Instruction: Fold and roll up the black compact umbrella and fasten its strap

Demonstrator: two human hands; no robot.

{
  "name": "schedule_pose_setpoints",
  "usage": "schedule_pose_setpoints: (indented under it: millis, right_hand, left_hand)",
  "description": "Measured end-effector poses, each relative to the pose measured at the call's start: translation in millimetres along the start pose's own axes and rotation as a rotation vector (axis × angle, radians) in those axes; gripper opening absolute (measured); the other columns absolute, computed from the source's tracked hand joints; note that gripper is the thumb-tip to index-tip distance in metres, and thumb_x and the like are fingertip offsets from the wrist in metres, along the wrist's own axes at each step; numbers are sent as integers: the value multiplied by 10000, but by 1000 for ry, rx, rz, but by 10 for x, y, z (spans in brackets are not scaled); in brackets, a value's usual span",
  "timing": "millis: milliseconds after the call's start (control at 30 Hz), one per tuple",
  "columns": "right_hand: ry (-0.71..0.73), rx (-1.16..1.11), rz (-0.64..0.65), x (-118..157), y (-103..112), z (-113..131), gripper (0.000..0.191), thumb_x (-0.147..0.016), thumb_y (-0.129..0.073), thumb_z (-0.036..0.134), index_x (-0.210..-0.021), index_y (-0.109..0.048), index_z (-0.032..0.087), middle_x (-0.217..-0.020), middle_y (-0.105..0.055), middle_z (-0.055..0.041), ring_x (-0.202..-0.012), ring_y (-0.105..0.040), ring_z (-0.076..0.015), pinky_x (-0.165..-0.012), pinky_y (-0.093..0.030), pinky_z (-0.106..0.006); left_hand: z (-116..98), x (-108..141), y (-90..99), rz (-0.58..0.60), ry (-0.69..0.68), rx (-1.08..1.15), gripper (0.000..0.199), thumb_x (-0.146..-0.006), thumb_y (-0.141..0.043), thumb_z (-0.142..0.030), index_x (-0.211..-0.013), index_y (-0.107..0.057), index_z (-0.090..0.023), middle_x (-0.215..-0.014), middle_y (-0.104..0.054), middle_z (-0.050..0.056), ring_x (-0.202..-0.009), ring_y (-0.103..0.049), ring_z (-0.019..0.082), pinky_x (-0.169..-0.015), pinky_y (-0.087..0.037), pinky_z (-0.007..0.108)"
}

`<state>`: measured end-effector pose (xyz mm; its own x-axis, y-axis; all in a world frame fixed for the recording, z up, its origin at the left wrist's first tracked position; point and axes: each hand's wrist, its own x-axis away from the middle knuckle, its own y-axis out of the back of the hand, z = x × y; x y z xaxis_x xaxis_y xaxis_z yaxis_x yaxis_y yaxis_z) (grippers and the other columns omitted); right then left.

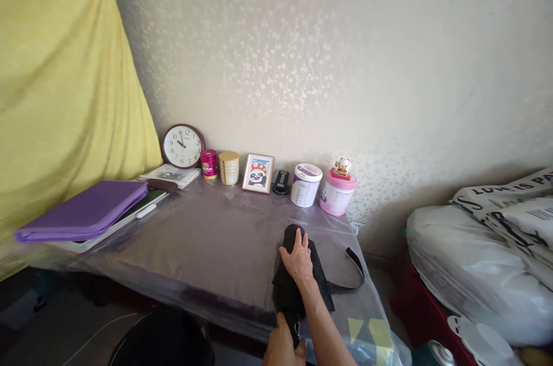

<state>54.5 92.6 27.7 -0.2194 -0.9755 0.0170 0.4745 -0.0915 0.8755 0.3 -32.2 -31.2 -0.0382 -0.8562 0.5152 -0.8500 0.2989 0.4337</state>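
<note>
A black folding umbrella (287,295), collapsed but loosely furled, lies on the table near its front right part. Its strap (352,284) trails out to the right over the plastic cover. At the bottom of the view my left hand (283,346) is wrapped round the umbrella's handle. My right hand (298,259) rests on the black fabric near the far end, fingers spread and stretched out flat. The right forearm crosses over part of the umbrella and hides it.
Along the wall stand a clock (184,146), a pink can (209,165), a yellow-lidded jar (228,169), a panda picture frame (258,173) and two tubs (306,186). A purple folder (86,210) lies left. White bags (475,256) sit right of the plastic-covered table (207,245).
</note>
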Motion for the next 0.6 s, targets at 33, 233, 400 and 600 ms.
schedule_pose_setpoints:
  millis: [33, 233, 400, 600]
  right_hand:
    - [2, 1, -2, -19, 5, 4, 761, -766, -504, 333, -1427, -179, 143, -1479, -183, -169, -1227, -398, -336, -932, -371, -402]
    - [19, 60, -19, 9, -9, 5, 765, -769, -489, 318, -1426, -162, 103, -1482, -162, -181, -1266, -325, -359, -908, -390, -423]
    - [27, 112, -47, 193, -28, -35, 786, -768, -482, 300, -1422, -133, 37, -1476, -166, -200, -1277, -303, -360, -923, -389, -405]
    - [11, 160, -40, 306, 23, -68, 755, -744, -456, 192, -1417, -152, 34, -1469, -191, -197, -1218, -391, -332, -890, -415, -372]
  left_hand:
    - [-4, 0, -1, 10, 2, -22, 698, -743, -575, -222, -1345, -261, -61, -1186, -546, 207, -1131, -511, 277, -926, -380, 322]
    - [-123, 132, 16, -25, -10, -207, 663, -809, -486, -210, -1361, -196, 15, -1174, -536, 254, -1094, -530, 306, -889, -402, 373]
    - [-325, 315, 95, -50, -24, -337, 571, -822, -439, -164, -1334, -257, 13, -1108, -585, 234, -1048, -561, 301, -858, -418, 372]
    - [-364, 401, 217, -12, -55, -366, 569, -816, -459, -224, -1318, -307, -3, -1093, -599, 227, -1045, -563, 298, -857, -411, 362]
